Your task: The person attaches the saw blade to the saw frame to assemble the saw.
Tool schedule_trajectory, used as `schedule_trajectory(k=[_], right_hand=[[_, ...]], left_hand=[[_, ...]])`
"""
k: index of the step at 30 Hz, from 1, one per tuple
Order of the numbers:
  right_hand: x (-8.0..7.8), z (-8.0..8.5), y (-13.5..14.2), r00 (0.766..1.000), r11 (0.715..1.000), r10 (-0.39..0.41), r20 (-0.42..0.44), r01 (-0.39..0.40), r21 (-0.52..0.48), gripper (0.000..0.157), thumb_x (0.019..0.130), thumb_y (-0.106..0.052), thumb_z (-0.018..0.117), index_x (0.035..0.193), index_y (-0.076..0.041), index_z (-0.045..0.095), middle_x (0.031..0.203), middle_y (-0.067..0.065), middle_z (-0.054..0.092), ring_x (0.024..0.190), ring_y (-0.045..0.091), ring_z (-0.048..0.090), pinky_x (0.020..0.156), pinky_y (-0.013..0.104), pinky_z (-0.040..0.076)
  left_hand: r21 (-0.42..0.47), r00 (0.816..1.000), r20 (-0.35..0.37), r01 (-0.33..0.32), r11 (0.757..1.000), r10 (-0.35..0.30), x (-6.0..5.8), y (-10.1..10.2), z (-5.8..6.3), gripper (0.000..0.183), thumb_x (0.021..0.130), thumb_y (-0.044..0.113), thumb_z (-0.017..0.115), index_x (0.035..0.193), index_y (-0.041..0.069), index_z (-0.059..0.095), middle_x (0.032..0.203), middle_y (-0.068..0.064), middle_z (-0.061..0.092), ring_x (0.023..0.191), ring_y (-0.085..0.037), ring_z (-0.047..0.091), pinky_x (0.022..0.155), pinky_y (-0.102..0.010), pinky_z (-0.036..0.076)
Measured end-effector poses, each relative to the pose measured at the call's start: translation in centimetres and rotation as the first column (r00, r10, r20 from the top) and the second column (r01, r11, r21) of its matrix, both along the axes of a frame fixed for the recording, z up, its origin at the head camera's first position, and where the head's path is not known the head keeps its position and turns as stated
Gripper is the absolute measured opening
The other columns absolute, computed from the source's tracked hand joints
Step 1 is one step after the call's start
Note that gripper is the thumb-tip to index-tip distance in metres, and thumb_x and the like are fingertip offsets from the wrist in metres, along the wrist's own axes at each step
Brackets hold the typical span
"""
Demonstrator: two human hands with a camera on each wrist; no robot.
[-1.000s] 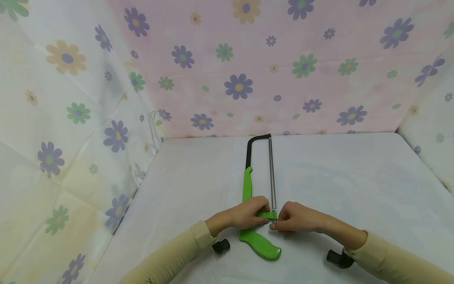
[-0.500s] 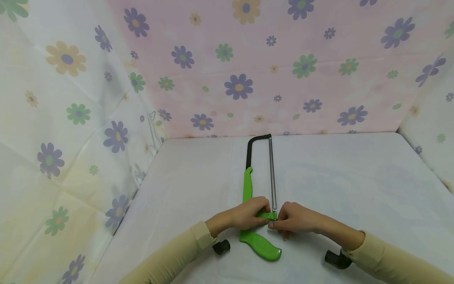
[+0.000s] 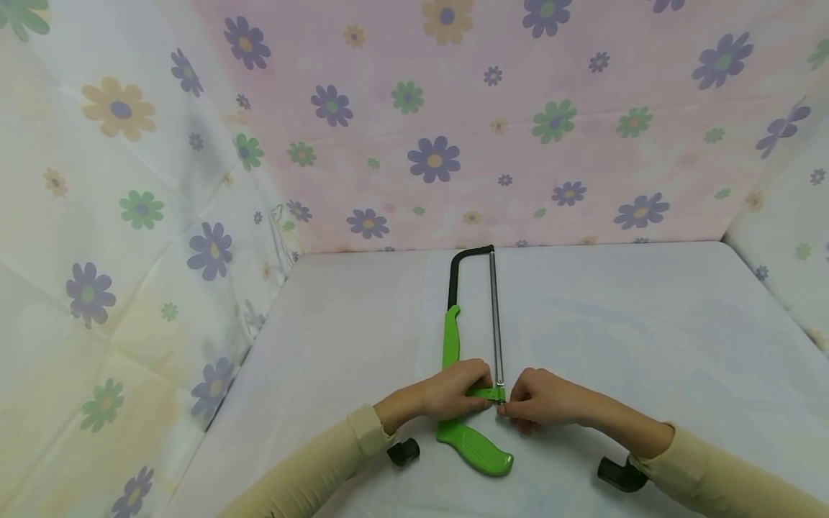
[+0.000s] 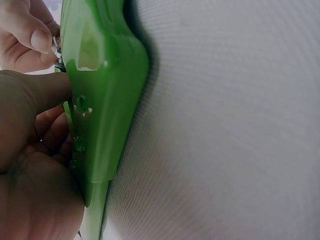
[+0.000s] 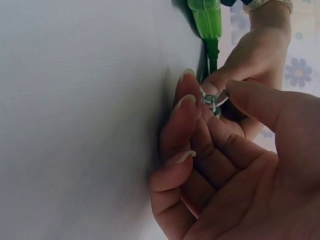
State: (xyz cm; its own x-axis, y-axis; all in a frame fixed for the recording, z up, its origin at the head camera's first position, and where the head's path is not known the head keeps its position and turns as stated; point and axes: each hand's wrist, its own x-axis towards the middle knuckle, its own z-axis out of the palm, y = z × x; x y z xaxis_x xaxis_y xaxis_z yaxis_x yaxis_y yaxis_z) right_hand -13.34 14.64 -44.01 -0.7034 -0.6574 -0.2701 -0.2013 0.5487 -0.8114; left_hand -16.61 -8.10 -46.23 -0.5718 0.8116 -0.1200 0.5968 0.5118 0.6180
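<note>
A hacksaw with a green handle (image 3: 479, 452) and a black front frame (image 3: 454, 284) lies flat on the table, its grey blade (image 3: 496, 316) toward the right. My left hand (image 3: 456, 387) reaches over the green frame and grips it by the bracket (image 3: 494, 393) at the blade's near end. Just below that bracket, my right hand (image 3: 549, 398) pinches a small metal wing nut (image 5: 210, 101) between thumb and fingers. Seen from the left wrist, the green body (image 4: 107, 100) fills the middle, with the wing nut (image 4: 57, 48) at the right hand's fingertips.
A white cloth covers the table (image 3: 648, 316). Flowered fabric (image 3: 388, 144) hangs behind and at both sides. Black wrist devices sit under each sleeve, the left one (image 3: 404, 451) close to the saw handle and the right one (image 3: 620, 473) farther off.
My right thumb and fingertips have shifted slightly at the wing nut, first a little left, then back right. My left hand and the hacksaw stay in place.
</note>
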Motion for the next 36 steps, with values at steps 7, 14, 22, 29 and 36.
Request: schedule_trajectory(k=[7,14,22,29,36], right_hand=[[0.01,0.05,0.55,1.0,1.0,0.012,-0.001,-0.012,-0.018,0.027,0.096,-0.018,0.068,0.073,-0.006,0.073,0.06,0.0,0.063,0.053,0.007,0.05,0.051,0.023,0.041],[0.03,-0.25,0.77,0.999,0.998,0.029,0.012,-0.028,-0.063,0.021,0.095,-0.01,0.067,0.075,-0.004,0.068,0.06,-0.003,0.056,0.053,0.007,0.047,0.052,0.023,0.038],[-0.04,-0.41,0.78,0.997,0.995,0.028,0.067,-0.022,-0.095,0.023,0.097,-0.013,0.065,0.077,-0.002,0.069,0.062,-0.002,0.057,0.055,0.009,0.048,0.053,0.023,0.038],[0.21,-0.23,0.43,0.995,0.996,0.026,0.095,-0.017,-0.09,0.031,0.098,-0.016,0.065,0.072,0.001,0.068,0.059,0.0,0.056,0.054,0.008,0.045,0.052,0.023,0.035],[0.35,-0.48,0.12,0.994,0.997,0.015,0.104,-0.007,-0.081,0.043,0.1,-0.027,0.065,0.068,0.001,0.07,0.055,0.001,0.057,0.051,0.009,0.047,0.05,0.023,0.037]], left_hand=[[-0.003,1.0,-0.005,-0.006,1.0,0.006,0.05,-0.01,-0.08,0.01,0.1,0.014,0.069,0.101,0.013,0.059,0.093,0.008,0.053,0.083,-0.005,0.045,0.074,-0.018,0.039],[-0.009,1.0,-0.018,-0.012,1.0,0.012,0.05,0.06,-0.29,0.011,0.099,0.015,0.069,0.1,0.014,0.058,0.093,0.008,0.051,0.083,-0.005,0.044,0.074,-0.017,0.038],[-0.005,0.999,-0.033,-0.007,1.0,0.006,0.01,0.07,-0.32,0.012,0.099,0.016,0.07,0.099,0.014,0.058,0.093,0.009,0.051,0.083,-0.005,0.044,0.074,-0.017,0.037],[-0.007,1.0,-0.029,-0.008,1.0,0.008,0.07,0.07,-0.21,0.012,0.099,0.016,0.069,0.099,0.014,0.058,0.093,0.009,0.051,0.083,-0.005,0.045,0.075,-0.017,0.038],[-0.002,1.0,-0.02,-0.003,1.0,0.003,0.0,0.09,-0.28,0.012,0.099,0.013,0.07,0.1,0.012,0.058,0.093,0.007,0.052,0.083,-0.005,0.045,0.075,-0.019,0.038]])
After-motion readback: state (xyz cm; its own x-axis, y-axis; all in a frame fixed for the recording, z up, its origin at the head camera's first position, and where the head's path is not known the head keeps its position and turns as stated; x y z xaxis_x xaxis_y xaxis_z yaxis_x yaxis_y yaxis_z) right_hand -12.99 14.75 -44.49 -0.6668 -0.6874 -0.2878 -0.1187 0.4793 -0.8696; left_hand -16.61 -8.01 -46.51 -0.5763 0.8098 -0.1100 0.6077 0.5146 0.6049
